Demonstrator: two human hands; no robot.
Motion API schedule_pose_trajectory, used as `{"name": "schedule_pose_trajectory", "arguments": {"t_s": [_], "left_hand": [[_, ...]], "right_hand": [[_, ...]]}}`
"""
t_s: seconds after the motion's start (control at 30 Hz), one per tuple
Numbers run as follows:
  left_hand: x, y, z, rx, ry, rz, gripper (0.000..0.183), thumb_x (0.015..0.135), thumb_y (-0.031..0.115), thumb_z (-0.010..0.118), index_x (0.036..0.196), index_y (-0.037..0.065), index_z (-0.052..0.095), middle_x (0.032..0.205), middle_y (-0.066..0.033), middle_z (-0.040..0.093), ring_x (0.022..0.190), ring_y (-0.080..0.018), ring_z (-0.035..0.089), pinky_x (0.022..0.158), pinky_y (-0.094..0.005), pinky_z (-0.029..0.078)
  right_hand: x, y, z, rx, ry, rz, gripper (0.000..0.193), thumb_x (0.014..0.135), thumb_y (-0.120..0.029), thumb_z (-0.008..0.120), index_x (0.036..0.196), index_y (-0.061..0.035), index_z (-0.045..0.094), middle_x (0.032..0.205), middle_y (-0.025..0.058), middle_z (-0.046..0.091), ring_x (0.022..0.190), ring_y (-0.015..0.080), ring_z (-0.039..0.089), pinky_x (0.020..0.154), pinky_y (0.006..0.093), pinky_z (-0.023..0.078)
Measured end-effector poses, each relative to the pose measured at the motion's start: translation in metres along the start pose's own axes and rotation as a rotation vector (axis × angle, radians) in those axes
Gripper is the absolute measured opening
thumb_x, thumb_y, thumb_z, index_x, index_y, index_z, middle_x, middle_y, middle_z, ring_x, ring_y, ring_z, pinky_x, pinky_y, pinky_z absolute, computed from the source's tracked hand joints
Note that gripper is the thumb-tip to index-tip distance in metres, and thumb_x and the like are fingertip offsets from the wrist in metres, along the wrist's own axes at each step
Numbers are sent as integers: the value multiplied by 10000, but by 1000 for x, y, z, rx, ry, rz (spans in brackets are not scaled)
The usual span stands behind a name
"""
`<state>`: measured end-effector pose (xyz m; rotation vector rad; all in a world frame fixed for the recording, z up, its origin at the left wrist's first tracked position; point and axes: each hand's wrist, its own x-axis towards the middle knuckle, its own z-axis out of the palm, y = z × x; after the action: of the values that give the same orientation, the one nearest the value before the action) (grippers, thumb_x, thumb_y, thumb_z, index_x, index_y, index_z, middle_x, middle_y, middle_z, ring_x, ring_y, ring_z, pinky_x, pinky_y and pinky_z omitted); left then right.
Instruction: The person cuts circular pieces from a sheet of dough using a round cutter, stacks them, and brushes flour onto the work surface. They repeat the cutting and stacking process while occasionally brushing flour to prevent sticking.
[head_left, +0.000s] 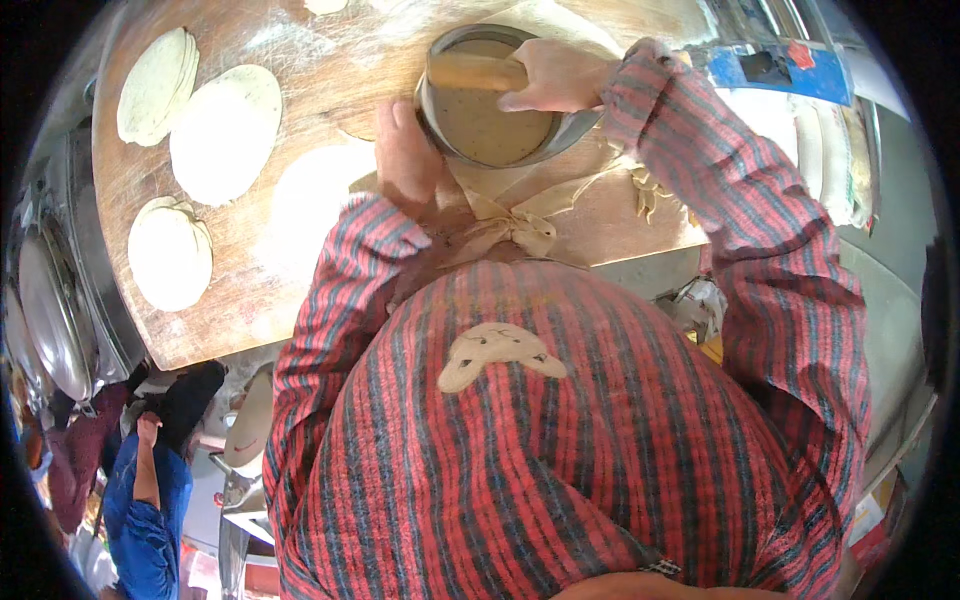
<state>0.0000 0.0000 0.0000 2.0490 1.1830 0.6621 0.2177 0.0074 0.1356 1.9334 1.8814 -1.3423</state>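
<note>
A round metal cutter ring (568, 132) stands on the wooden board in front of me, around a disc of speckled dough (492, 125). My right hand (560, 76) is closed around one end of a short wooden bar (465, 72) that lies across the ring's opening; whether the bar is fixed to the ring I cannot tell. My left hand (408, 158) rests beside the ring's left wall, fingers stretched out and pointing away from me. Twisted dough scraps (520, 228) lie between the ring and my body, with smaller scraps (648, 190) to the right.
Stacks of thin dough rounds (222, 135) sit on the left of the floured wooden board (255, 335). Bright light washes out the board near my left wrist. Metal pans (55, 310) stand beyond the left edge. A person in blue (150, 510) is at the lower left.
</note>
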Motion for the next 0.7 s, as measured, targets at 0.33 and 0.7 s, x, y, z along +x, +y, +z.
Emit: {"name": "schedule_pose_trajectory", "arguments": {"t_s": [0.33, 0.7], "left_hand": [[-81, 49, 47, 468, -648, 178, 288, 859, 201, 576, 1084, 21, 579, 1116, -173, 577, 1024, -356, 565, 886, -447, 471], [-108, -43, -156, 236, 113, -184, 319, 916, 148, 559, 1191, -14, 548, 1208, -192, 548, 1118, -341, 530, 963, -441, 437]], "right_hand": [[32, -94, 104, 1697, 459, -237, 232, 892, -206, 603, 710, -74, 546, 569, 19, 498, 434, 122, 451, 429, 271, 384], [-145, 140, 41, 1400, 784, 124, 162, 899, -235, 638, 879, -101, 550, 655, -28, 511, 527, 73, 481, 492, 219, 414]]}}
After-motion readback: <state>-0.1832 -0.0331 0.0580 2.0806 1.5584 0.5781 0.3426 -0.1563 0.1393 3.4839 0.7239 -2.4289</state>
